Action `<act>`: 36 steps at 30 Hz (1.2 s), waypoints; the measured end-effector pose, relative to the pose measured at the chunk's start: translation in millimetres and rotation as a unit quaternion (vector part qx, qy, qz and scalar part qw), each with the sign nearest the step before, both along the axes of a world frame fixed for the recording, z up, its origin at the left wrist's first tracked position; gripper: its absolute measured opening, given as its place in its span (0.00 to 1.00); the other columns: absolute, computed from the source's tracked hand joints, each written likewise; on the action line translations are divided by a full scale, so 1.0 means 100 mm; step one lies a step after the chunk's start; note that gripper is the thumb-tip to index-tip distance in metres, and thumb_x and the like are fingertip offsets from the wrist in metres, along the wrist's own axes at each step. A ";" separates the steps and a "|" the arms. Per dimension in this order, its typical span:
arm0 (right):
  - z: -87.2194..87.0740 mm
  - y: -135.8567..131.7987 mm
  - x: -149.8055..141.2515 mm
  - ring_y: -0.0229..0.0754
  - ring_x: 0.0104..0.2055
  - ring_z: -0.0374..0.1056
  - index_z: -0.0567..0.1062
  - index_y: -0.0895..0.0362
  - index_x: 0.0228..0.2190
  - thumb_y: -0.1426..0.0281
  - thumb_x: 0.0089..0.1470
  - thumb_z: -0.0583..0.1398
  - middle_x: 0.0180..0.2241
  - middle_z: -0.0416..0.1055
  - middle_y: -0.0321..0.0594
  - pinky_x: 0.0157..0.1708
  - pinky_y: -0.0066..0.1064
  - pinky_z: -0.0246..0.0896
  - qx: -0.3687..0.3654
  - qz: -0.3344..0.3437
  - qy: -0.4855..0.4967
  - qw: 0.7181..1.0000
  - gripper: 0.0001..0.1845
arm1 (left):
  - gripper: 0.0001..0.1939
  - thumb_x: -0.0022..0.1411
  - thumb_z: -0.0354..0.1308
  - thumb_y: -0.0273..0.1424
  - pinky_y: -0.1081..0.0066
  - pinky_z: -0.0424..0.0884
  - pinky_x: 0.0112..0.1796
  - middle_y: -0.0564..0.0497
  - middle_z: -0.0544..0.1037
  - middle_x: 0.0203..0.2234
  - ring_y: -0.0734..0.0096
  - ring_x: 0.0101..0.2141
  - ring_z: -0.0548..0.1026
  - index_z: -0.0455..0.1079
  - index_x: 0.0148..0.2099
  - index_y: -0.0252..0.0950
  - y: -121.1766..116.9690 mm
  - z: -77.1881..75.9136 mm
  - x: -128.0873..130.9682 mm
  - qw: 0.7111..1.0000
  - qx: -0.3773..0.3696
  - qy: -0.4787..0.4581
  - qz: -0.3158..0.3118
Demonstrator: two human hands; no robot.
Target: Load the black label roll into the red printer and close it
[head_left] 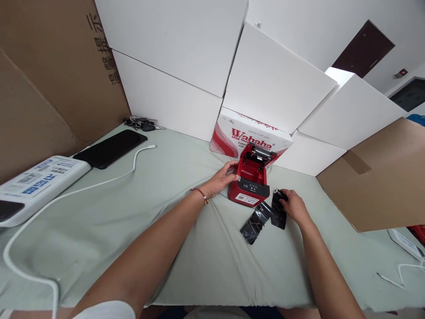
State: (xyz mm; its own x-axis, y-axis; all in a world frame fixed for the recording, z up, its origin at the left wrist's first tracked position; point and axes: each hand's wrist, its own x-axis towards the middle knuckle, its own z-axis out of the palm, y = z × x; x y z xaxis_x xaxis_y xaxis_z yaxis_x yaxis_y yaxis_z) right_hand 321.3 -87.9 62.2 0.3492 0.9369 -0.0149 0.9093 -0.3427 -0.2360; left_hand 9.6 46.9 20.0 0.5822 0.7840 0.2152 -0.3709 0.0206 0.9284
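A small red label printer (249, 193) with a black front panel stands on the cloth, its lid (262, 153) tipped up and its red inside showing. My left hand (223, 178) grips the printer's left wall, thumb at the front corner and fingers along the side. To the right of the printer, my right hand (294, 205) is closed around a roll of black film (278, 213), whose loose end hangs down onto the cloth. Another strip of black film (255, 222) lies creased in front of the printer, close to the roll.
Behind the printer leans a red-and-white Wahaha carton (229, 133) against white boxes (265, 75). At left are a black phone (111, 148), a white power strip (43, 177), a white cable (99, 183) and keys (142, 122). A cardboard box (375, 186) borders the right.
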 end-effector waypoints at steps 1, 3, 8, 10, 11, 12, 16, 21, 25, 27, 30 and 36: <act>0.02 0.01 -0.01 0.54 0.49 0.76 0.79 0.59 0.56 0.73 0.57 0.61 0.51 0.78 0.54 0.49 0.42 0.68 -0.006 0.006 -0.001 1.000 0.25 | 0.35 0.60 0.66 0.36 0.46 0.55 0.72 0.41 0.70 0.69 0.47 0.71 0.62 0.64 0.68 0.40 0.00 0.00 0.00 1.000 0.000 -0.001 0.002; 0.14 -0.04 0.01 0.53 0.47 0.76 0.81 0.57 0.53 0.72 0.56 0.62 0.48 0.80 0.51 0.47 0.41 0.70 -0.024 0.028 0.010 0.999 0.22 | 0.35 0.60 0.66 0.36 0.46 0.55 0.71 0.41 0.70 0.68 0.47 0.71 0.63 0.65 0.68 0.40 0.00 0.00 0.01 1.000 -0.001 -0.002 0.003; 0.88 -0.40 0.13 0.47 0.36 0.75 0.84 0.46 0.53 0.59 0.60 0.66 0.41 0.83 0.43 0.37 0.37 0.72 -0.072 0.143 0.103 0.982 0.20 | 0.33 0.60 0.66 0.34 0.47 0.57 0.71 0.41 0.72 0.67 0.48 0.70 0.65 0.65 0.66 0.39 0.00 0.00 0.02 1.000 -0.001 -0.006 0.001; 1.18 -0.49 0.08 0.46 0.34 0.74 0.83 0.46 0.55 0.54 0.61 0.66 0.39 0.83 0.45 0.35 0.36 0.72 -0.079 0.184 0.156 0.967 0.23 | 0.33 0.60 0.66 0.34 0.47 0.57 0.70 0.41 0.72 0.67 0.48 0.69 0.65 0.65 0.66 0.39 0.01 0.00 0.01 1.000 0.001 -0.003 0.004; 1.29 -0.50 0.01 0.45 0.33 0.73 0.82 0.47 0.56 0.52 0.61 0.67 0.38 0.83 0.45 0.34 0.36 0.71 -0.078 0.198 0.174 0.961 0.25 | 0.32 0.60 0.66 0.34 0.47 0.58 0.70 0.41 0.72 0.67 0.48 0.69 0.65 0.65 0.65 0.39 0.01 0.01 0.01 1.000 0.001 -0.001 0.006; 1.37 -0.46 -0.09 0.45 0.33 0.73 0.82 0.49 0.57 0.51 0.61 0.67 0.38 0.83 0.44 0.34 0.36 0.71 -0.072 0.207 0.185 0.958 0.27 | 0.32 0.60 0.65 0.34 0.47 0.58 0.70 0.41 0.72 0.67 0.48 0.69 0.66 0.65 0.65 0.39 0.00 0.01 0.01 1.000 0.002 0.001 0.006; 1.34 -0.02 -0.65 0.42 0.33 0.72 0.77 0.51 0.61 0.54 0.65 0.62 0.46 0.83 0.42 0.35 0.35 0.71 -0.043 0.207 0.161 0.964 0.28 | 0.32 0.60 0.66 0.35 0.49 0.58 0.70 0.41 0.72 0.66 0.49 0.69 0.65 0.65 0.65 0.38 -0.01 0.01 0.00 1.000 -0.002 -0.005 0.003; 1.04 0.62 -1.17 0.45 0.43 0.77 0.78 0.53 0.60 0.69 0.64 0.61 0.53 0.82 0.43 0.45 0.34 0.69 -0.052 0.147 -0.044 0.987 0.24 | 0.31 0.60 0.66 0.33 0.49 0.59 0.70 0.41 0.73 0.65 0.50 0.68 0.67 0.65 0.64 0.39 -0.01 -0.01 0.01 1.000 -0.015 -0.008 0.005; 0.93 0.86 -1.27 0.55 0.53 0.77 0.81 0.53 0.57 0.72 0.60 0.63 0.53 0.82 0.48 0.47 0.36 0.67 -0.074 0.144 -0.103 0.981 0.23 | 0.29 0.59 0.66 0.31 0.49 0.60 0.69 0.42 0.75 0.62 0.51 0.66 0.68 0.66 0.62 0.39 0.00 -0.01 0.02 1.000 -0.002 -0.014 0.010; 0.88 0.94 -1.29 0.55 0.53 0.77 0.81 0.53 0.56 0.73 0.58 0.64 0.52 0.83 0.49 0.46 0.36 0.67 -0.085 0.144 -0.123 0.978 0.24 | 0.29 0.59 0.66 0.31 0.49 0.60 0.69 0.43 0.76 0.61 0.52 0.66 0.69 0.67 0.62 0.39 0.00 -0.01 0.02 1.000 0.002 -0.016 0.009; 0.79 1.03 -1.30 0.56 0.51 0.78 0.82 0.53 0.54 0.75 0.57 0.65 0.50 0.83 0.51 0.45 0.37 0.67 -0.086 0.140 -0.139 0.977 0.23 | 0.29 0.59 0.66 0.31 0.50 0.60 0.69 0.42 0.76 0.61 0.52 0.66 0.69 0.66 0.62 0.39 0.01 -0.01 0.02 1.000 0.000 -0.012 0.009; 0.72 0.91 -1.25 0.54 0.53 0.78 0.81 0.53 0.56 0.73 0.61 0.64 0.53 0.82 0.48 0.50 0.39 0.70 -0.011 0.176 -0.105 0.979 0.21 | 0.30 0.58 0.66 0.31 0.50 0.58 0.70 0.41 0.75 0.62 0.52 0.67 0.67 0.66 0.62 0.38 0.00 0.01 0.02 1.000 0.004 -0.010 0.014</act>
